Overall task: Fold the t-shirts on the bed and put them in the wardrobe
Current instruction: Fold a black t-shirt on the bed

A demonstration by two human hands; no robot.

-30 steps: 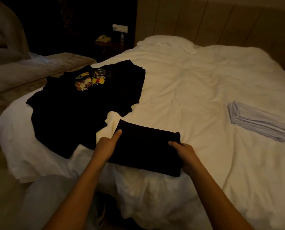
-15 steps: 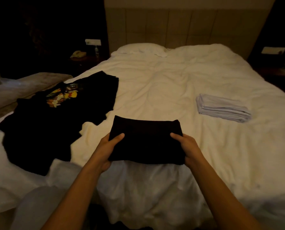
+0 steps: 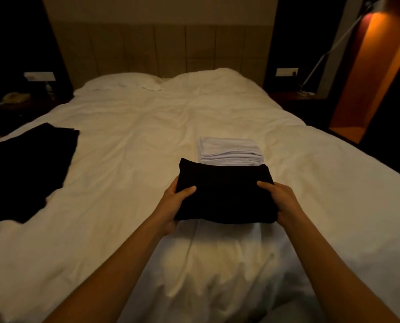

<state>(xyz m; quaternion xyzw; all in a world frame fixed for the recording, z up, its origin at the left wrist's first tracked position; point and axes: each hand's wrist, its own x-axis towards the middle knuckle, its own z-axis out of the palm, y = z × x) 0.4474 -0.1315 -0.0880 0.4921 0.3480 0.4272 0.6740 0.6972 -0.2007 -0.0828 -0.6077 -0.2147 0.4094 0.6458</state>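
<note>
while both hands carry it, the folded black t-shirt (image 3: 226, 194) hangs just above the foot edge of the bed (image 3: 136, 145), right of its middle. the left hand (image 3: 174, 201) pinches the shirt's left side, thumb on top and the other fingers hidden beneath; the right hand (image 3: 280, 201) does the same on the right side, so both are closed on the cloth, not spread. just past the shirt's far edge lies a folded white stack (image 3: 229, 151), flat on the cover. the room is dim, so i can't tell for sure whether the black bundle overlaps that stack or only hides its near edge from this angle. toward the left edge of the bed an unfolded black shirt (image 3: 28, 164) lies spread out, waiting its turn.

risks from here, as i judge them: the bundle is gripped only at its two short sides, so the middle could sag and the folds slip open if the hands drift apart or tilt. if it's meant to go on the white stack, setting it down off-centre could push the top layers askew or tip the pile on the soft, wrinkled cover. letting go of one side before the other would let the loose layers fan out. black cloth in this light also hides a crooked fold, so a slipped fold may go unnoticed until the wardrobe.
</note>
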